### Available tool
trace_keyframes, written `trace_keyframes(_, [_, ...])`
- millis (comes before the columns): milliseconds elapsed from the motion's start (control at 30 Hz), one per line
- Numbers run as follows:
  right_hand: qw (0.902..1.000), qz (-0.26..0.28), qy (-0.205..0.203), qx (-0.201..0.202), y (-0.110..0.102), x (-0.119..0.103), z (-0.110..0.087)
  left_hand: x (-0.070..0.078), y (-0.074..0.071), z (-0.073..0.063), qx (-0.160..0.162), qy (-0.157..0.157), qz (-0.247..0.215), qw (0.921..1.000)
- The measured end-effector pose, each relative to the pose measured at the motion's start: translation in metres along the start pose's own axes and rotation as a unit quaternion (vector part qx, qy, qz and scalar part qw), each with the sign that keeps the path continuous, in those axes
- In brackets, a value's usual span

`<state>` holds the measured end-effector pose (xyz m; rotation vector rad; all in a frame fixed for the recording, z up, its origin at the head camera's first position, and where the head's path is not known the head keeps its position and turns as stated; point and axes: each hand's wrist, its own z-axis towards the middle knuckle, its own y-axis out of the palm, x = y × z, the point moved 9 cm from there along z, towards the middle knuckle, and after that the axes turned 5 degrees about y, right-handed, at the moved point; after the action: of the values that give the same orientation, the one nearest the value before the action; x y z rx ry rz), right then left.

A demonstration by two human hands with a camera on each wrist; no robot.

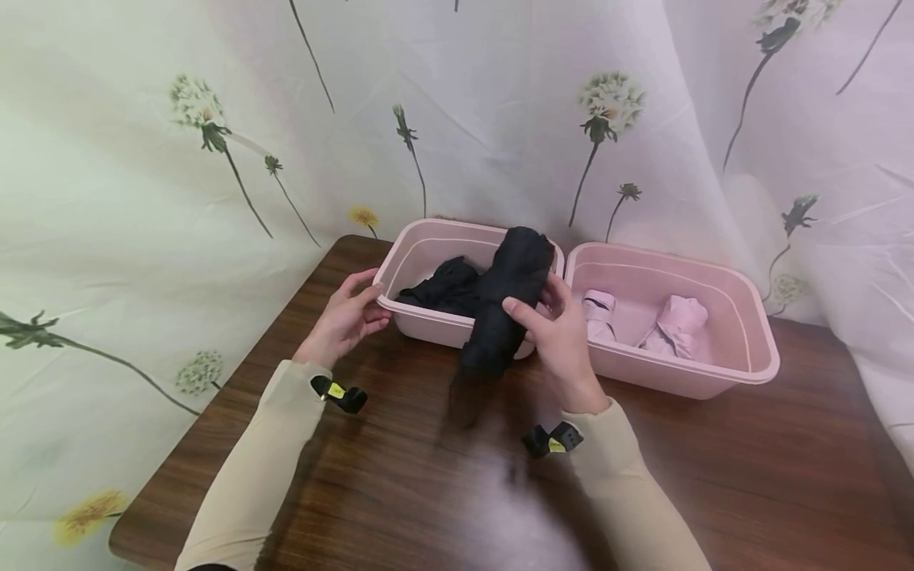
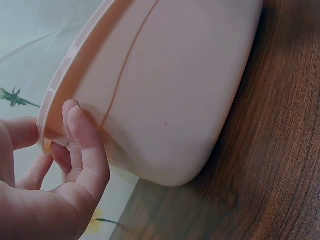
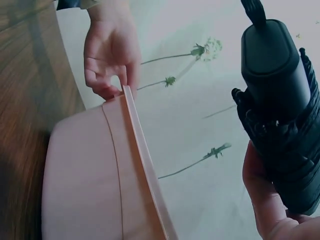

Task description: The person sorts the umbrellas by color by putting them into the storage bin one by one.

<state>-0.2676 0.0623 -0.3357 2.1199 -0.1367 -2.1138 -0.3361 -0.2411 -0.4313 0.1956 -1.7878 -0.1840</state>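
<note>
A folded black umbrella (image 1: pixel 516 274) is in my right hand (image 1: pixel 564 337), which grips it over the front rim of the left pink tub (image 1: pixel 428 327). In the right wrist view the umbrella's smooth handle (image 3: pixel 275 70) shows, with a strap (image 3: pixel 254 11) at its end. My left hand (image 1: pixel 350 317) pinches the tub's left rim; the left wrist view shows the fingers around that rim (image 2: pixel 55 92). Inside this tub lies a crumpled black fabric item (image 1: pixel 450 284), partly hidden by the umbrella.
Beside it on the right stands a second pink tub (image 1: pixel 671 379) with two pink wrapped bundles, one on the left (image 1: pixel 600 313) and one nearer the middle (image 1: pixel 677 325). Both tubs sit on a dark wooden table (image 1: pixel 400 476). A flower-printed curtain (image 1: pixel 500 119) hangs behind.
</note>
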Motion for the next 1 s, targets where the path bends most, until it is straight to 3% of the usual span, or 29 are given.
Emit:
trace_keyframes(333, [0.9969,0.068,0.038,0.014,-0.015,0.009,0.022,-0.001,0.0,0.0,-0.005,0.006,-0.009,0.9999])
trace_keyframes(633, [0.9936,0.07,0.087,0.02,-0.015,0.019,0.037,0.0,-0.001,-0.001,-0.005,0.007,-0.004,1.0])
trace_keyframes(1000, [0.9921,0.042,0.115,0.026,-0.013,0.027,0.051,0.0,-0.001,-0.002,0.0,0.006,0.004,1.0])
